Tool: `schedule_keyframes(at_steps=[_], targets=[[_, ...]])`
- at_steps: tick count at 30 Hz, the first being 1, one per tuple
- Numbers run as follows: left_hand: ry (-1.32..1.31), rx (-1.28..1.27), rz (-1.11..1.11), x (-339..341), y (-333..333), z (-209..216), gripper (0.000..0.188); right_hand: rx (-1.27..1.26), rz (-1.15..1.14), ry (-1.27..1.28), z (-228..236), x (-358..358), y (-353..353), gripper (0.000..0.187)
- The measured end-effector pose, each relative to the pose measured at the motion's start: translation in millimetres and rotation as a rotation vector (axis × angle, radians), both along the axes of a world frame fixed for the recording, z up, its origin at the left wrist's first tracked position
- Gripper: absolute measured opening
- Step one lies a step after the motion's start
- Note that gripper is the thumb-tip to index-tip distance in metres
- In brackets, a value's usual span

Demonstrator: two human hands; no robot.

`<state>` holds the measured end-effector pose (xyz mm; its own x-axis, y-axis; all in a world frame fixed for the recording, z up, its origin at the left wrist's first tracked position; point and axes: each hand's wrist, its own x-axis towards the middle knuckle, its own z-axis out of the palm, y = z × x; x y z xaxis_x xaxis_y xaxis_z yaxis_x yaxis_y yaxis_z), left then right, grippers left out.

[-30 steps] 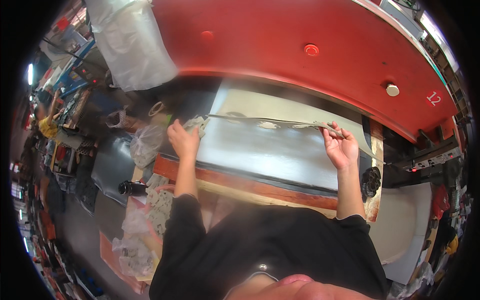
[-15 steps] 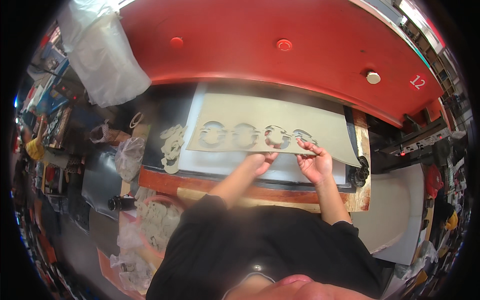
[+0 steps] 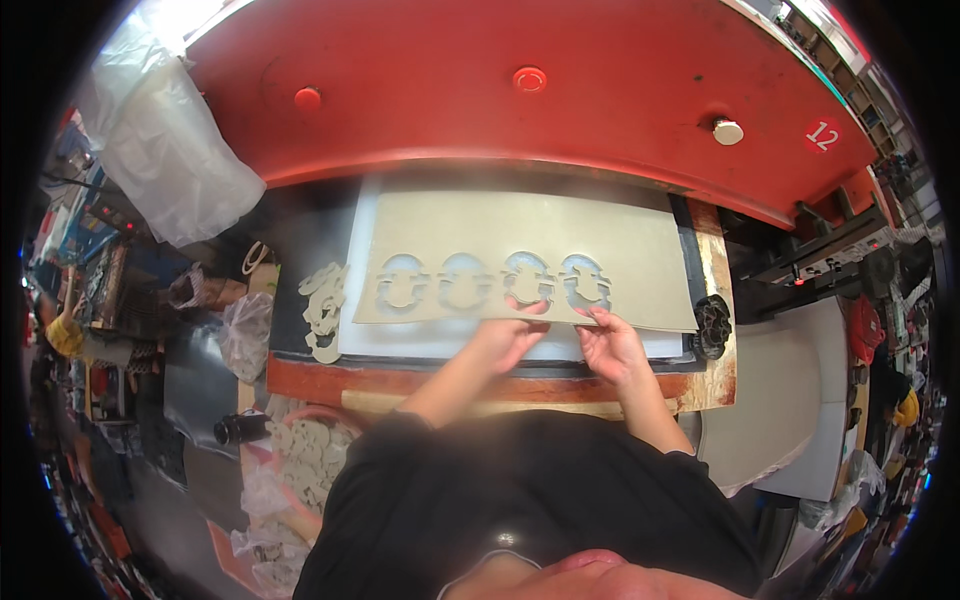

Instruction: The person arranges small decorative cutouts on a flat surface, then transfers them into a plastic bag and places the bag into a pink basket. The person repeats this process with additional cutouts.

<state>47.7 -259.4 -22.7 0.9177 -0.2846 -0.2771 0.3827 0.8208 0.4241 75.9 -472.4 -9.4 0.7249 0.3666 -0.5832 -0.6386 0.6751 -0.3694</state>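
Note:
A beige sheet point(image 3: 640, 225) with a row of several cut-out openings lies over a white board point(image 3: 440, 345) beneath the red machine. My left hand point(image 3: 510, 340) grips the sheet's near edge below the third opening, with fingertips showing through that opening. Just to its right, my right hand point(image 3: 612, 345) pinches the same edge under the rightmost opening. Beside the sheet's left end sits a small heap of beige cut pieces point(image 3: 325, 310). Off its right end stands a black ring-shaped part point(image 3: 712, 327).
A red machine beam point(image 3: 430, 100) with buttons spans the far side. Clear plastic bags point(image 3: 165, 150) hang at the far left. Lower left, a pink basket point(image 3: 350, 412) holds many beige scraps. The wooden table edge point(image 3: 480, 398) runs before me; a pale sheet stack point(image 3: 765, 400) is at right.
The sheet has levelled, its right end no longer slanting toward me. My right hand has come lower onto its near edge. The whole view has shifted slightly.

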Motion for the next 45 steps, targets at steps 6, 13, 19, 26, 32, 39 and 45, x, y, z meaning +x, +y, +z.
schedule_keyframes(at_steps=[6, 13, 19, 26, 32, 39, 45], targets=[[0.220, -0.010, 0.018, -76, 43, 12, 0.041, -0.065, 0.037, 0.025, -8, -9, -11, 0.019], [0.169, 0.061, 0.165, -117, 61, 5, 0.036, -0.115, 0.076, 0.009, -22, -5, -22, 0.018], [0.179, 0.329, 0.242, -174, 74, 3, 0.033, -0.052, 0.190, 0.085, 9, -34, -19, 0.033], [0.230, 0.489, 0.594, -261, 89, -37, 0.026, -0.394, 0.820, -0.631, 39, -43, 112, 0.038], [0.531, 0.426, 1.131, -365, 81, -132, 0.022, -1.010, 0.713, -2.182, 33, 4, 327, 0.086], [1.119, 0.565, 1.304, -434, 50, -184, 0.022, -1.450, 1.588, -2.135, 28, 18, 427, 0.118], [1.118, 0.255, 1.463, -446, 46, -198, 0.026, -1.216, 1.394, -2.263, 11, -17, 420, 0.101]])
